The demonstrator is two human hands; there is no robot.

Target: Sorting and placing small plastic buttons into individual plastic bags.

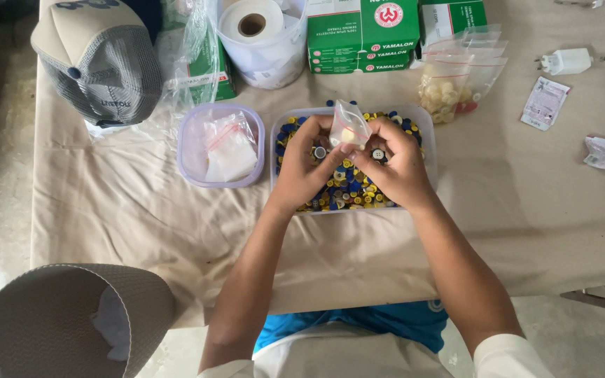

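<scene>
Nearest the camera, the curved grey brim of a cap (50, 315) fills the lower left corner, and the person's two bare forearms reach forward over the edge of a table covered with a beige cloth (141, 210). The left hand (302, 171) and the right hand (395, 164) meet above a clear rectangular tub (425, 133) heaped with small buttons (348, 187) in blue, yellow, black and white. Both hands have their fingers curled in, pinching a small clear zip bag (349, 126) between thumbs and fingertips; the bag stands upright just over the tub and holds a few pale buttons (how many cannot be told). Just left of the tub sits a smaller square container with a lilac rim (185, 150), with empty little zip bags (229, 147) lying in it. Farther back, a grey and beige baseball cap (99, 59) lies at the left, then a white bucket with a roll of tape (252, 22) in it, green and white boxes (362, 35), and a filled bag of cream buttons (446, 94). At the far right rest a white plug adapter (565, 61) and two small paper packets (544, 103).
</scene>
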